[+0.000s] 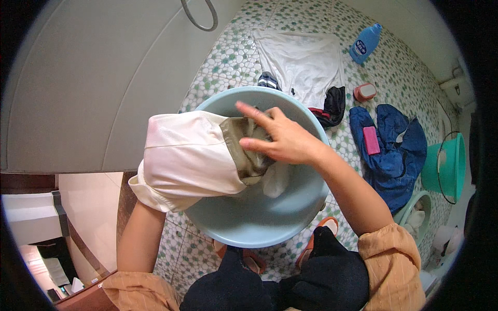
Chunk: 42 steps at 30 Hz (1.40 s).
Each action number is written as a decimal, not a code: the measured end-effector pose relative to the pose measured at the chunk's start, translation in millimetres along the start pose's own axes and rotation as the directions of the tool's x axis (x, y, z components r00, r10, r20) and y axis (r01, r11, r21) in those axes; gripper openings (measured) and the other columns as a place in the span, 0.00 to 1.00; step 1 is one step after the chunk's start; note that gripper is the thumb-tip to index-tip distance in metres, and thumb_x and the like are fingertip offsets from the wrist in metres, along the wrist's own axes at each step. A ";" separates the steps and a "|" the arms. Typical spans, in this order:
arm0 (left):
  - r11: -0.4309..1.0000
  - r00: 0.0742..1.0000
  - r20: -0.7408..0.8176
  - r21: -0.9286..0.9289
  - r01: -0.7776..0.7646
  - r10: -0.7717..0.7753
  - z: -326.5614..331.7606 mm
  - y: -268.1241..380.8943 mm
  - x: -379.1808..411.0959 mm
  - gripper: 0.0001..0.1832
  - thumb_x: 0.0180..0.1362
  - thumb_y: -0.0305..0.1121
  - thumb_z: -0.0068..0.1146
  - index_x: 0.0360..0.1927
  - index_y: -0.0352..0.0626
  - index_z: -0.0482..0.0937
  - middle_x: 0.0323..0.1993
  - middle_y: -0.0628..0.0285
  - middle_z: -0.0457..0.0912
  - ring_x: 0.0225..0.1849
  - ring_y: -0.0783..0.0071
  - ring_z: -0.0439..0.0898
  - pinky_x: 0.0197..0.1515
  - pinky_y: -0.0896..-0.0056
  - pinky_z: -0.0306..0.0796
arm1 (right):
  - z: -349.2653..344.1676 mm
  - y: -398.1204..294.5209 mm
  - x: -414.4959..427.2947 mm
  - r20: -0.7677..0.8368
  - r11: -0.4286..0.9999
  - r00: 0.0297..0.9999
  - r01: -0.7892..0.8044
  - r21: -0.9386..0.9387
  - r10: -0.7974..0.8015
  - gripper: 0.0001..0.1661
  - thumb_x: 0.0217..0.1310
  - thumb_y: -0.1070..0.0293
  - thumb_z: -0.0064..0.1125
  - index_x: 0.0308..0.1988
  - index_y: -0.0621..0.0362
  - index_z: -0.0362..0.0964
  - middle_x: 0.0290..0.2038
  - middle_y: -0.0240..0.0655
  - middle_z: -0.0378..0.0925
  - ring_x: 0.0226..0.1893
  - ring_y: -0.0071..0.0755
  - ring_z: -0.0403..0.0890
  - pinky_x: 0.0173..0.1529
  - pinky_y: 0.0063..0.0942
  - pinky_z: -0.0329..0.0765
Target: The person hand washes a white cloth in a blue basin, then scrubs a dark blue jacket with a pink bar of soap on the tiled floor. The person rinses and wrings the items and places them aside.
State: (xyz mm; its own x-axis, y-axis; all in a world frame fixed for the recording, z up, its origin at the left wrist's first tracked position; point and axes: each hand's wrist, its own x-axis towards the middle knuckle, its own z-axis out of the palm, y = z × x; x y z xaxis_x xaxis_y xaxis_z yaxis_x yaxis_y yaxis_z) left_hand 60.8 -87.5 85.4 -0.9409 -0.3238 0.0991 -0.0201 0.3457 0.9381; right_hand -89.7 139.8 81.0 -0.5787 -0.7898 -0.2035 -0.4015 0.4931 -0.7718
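Note:
A white garment [183, 147] with an olive-brown section [235, 145] is stretched over my left hand, which is hidden inside it; only my left forearm [140, 241] shows below the cloth. It hangs across the left rim of a large light-blue plastic basin [249, 229]. Above the olive part, my right hand [278, 136] has its fingers spread, the index finger slightly blurred. Whether its fingertips touch the cloth is unclear. Under my right wrist, a whitish wet bundle [276, 180] lies in the basin.
On the pebble-patterned floor lie a white cloth [299, 58], dark garments [332, 107], a scrub brush [365, 92] and a blue bottle [365, 43]. Pink soap [371, 140] rests on blue clothing [400, 163]. Beyond are a green bucket [443, 167] and a pale-green basin [408, 214]. A grey panel [78, 85] borders the left.

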 end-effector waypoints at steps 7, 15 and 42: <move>0.999 0.997 0.081 0.034 -0.002 -0.001 -1.4 7.9 2.3 0.21 0.59 0.33 0.49 0.55 0.34 0.65 0.53 0.53 0.69 0.50 0.63 0.73 0.53 0.63 0.72 | 10.6 20.1 10.2 -0.272 0.897 0.943 0.279 0.343 -0.189 0.15 0.56 0.64 0.56 0.36 0.67 0.76 0.34 0.46 0.79 0.36 0.38 0.79 0.44 0.30 0.73; 0.480 0.764 0.520 -0.595 0.644 -0.381 -10.5 25.3 21.8 0.21 0.60 0.33 0.46 0.55 0.34 0.65 0.54 0.50 0.67 0.52 0.58 0.72 0.55 0.53 0.70 | -40.0 35.7 11.2 -0.406 0.832 0.914 0.216 0.510 0.012 0.16 0.63 0.60 0.49 0.28 0.61 0.70 0.21 0.21 0.64 0.24 0.14 0.62 0.28 0.19 0.61; 0.854 0.918 0.127 0.432 0.290 -0.376 5.1 54.9 18.1 0.14 0.47 0.39 0.66 0.33 0.40 0.83 0.54 0.45 0.66 0.51 0.59 0.71 0.48 0.61 0.69 | -67.9 21.4 -5.2 -0.425 0.929 0.853 0.364 0.069 -0.302 0.20 0.44 0.78 0.65 0.22 0.56 0.56 0.22 0.23 0.61 0.25 0.13 0.59 0.28 0.14 0.60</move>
State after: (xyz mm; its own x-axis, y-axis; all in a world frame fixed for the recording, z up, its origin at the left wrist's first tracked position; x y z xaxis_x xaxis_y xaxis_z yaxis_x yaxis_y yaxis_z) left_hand 41.0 -70.0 137.0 -0.8992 -0.3153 -0.3034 -0.4357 0.5816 0.6869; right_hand -143.4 179.2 106.5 -0.6743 -0.6674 0.3160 -0.5344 0.1457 -0.8326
